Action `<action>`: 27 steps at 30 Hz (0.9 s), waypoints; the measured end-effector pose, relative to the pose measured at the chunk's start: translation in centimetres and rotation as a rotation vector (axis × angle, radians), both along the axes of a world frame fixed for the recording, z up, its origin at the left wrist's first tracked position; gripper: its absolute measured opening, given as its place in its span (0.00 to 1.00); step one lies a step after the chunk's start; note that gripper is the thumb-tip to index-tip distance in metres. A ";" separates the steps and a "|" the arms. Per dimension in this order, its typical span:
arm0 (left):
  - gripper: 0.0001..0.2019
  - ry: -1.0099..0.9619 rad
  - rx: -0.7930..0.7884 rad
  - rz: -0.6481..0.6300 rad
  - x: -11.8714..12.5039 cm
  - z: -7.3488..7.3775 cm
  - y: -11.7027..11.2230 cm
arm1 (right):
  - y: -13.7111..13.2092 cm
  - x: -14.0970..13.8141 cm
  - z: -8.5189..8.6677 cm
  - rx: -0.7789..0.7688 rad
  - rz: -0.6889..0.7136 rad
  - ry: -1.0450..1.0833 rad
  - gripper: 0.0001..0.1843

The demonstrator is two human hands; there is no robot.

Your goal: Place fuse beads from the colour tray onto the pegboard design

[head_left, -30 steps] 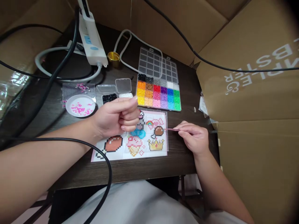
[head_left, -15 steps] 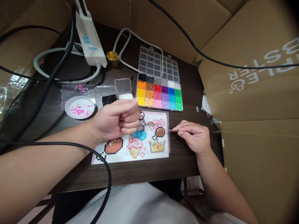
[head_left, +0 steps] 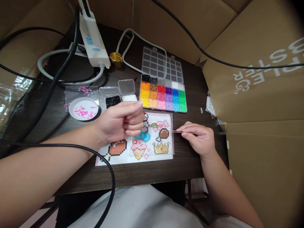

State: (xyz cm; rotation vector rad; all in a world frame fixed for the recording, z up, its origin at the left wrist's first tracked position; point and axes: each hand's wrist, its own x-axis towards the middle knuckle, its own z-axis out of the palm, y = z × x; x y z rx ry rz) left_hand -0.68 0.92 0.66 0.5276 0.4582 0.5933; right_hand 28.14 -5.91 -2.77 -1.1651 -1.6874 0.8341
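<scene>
My left hand [head_left: 121, 122] is curled in a loose fist, raised above the left part of a clear pegboard [head_left: 152, 152] that lies on a pattern sheet of pixel pictures; what the fingers enclose is hidden. My right hand [head_left: 198, 139] pinches thin tweezers [head_left: 181, 132] whose tip points left at the pegboard's right edge, close to a brown bead shape [head_left: 163, 133]. A compartment box of coloured beads [head_left: 162, 93] sits just behind the board with its clear lid [head_left: 162, 65] open.
A white dish of pink beads [head_left: 83, 109] rests on a second pegboard [head_left: 79, 92] at the left. Small boxes of black [head_left: 112, 100] and white beads, a power strip [head_left: 93, 38], a gold cap [head_left: 116, 59] and cables lie behind. Cardboard boxes [head_left: 258, 85] wall the dark table [head_left: 142, 174].
Both hands stay almost as they were. The view has shifted slightly, and the tweezers' tip has edged a little nearer the pegboard.
</scene>
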 end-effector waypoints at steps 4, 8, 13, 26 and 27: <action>0.25 -0.001 0.023 -0.011 0.0 -0.1 0.0 | 0.0 -0.1 0.0 0.016 0.002 0.002 0.07; 0.27 0.009 0.005 -0.011 0.0 0.1 0.0 | 0.1 -0.1 0.2 0.014 -0.012 -0.019 0.05; 0.27 0.042 -0.067 0.018 0.1 0.2 -0.1 | 0.1 -0.4 0.6 0.009 -0.034 -0.052 0.02; 0.26 0.011 0.048 -0.030 0.0 0.1 -0.1 | 0.0 -0.4 0.4 0.026 -0.012 -0.025 0.08; 0.26 0.012 0.045 -0.030 0.0 0.1 -0.1 | 0.0 -0.4 0.4 0.025 -0.014 -0.030 0.08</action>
